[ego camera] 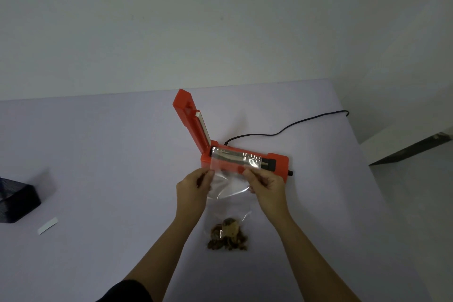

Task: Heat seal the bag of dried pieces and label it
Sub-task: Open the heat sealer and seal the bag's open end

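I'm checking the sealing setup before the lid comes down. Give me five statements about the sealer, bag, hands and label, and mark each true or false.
1. The sealer has its lid raised. True.
2. The bag has its open end laid across the sealer's bar. True.
3. Only the left hand holds the bag. False: the right hand pinches it too, one at each side.
4. The dried pieces lie right at the sealing bar. False: they sit at the bag's near end, far from the bar.
5. The label is stuck on the bag. False: it lies on the table, off to the left.
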`<state>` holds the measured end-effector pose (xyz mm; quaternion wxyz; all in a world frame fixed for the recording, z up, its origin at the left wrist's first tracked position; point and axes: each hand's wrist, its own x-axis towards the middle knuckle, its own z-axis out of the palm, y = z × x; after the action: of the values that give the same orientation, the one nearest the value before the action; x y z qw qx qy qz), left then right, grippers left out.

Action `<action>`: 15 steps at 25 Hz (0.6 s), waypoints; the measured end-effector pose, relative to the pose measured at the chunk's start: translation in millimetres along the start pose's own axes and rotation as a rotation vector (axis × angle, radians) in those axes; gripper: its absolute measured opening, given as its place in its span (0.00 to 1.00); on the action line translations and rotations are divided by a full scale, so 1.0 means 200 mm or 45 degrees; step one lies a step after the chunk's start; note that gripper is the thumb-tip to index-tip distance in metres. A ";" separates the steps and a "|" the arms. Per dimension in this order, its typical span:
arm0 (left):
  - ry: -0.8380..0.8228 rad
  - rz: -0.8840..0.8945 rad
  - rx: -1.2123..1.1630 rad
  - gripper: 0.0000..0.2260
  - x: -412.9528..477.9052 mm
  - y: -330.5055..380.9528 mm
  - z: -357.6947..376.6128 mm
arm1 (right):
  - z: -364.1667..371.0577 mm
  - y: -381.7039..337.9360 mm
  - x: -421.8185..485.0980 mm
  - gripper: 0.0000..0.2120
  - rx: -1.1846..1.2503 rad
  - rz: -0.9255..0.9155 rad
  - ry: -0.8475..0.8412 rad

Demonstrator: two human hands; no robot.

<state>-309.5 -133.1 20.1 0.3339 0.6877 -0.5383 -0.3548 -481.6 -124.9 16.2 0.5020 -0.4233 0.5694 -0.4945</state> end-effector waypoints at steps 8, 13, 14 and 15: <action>0.120 -0.221 -0.198 0.05 -0.23 -0.16 -0.24 | 0.07 0.13 -0.17 0.16 -0.172 0.299 -0.538; 0.272 -0.379 -0.220 0.05 -0.34 -0.35 -0.43 | 0.28 0.22 -0.31 0.09 -0.438 0.221 -0.619; 0.302 -0.409 -0.226 0.05 -0.35 -0.39 -0.47 | 0.34 0.23 -0.33 0.07 -0.442 0.210 -0.624; 0.327 -0.433 -0.231 0.05 -0.35 -0.42 -0.52 | 0.40 0.24 -0.35 0.06 -0.451 0.207 -0.625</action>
<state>-191.4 -39.4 12.7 0.3955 0.7751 -0.3337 -0.3625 -392.4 -59.7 -20.4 0.5809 -0.5641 0.5404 -0.2290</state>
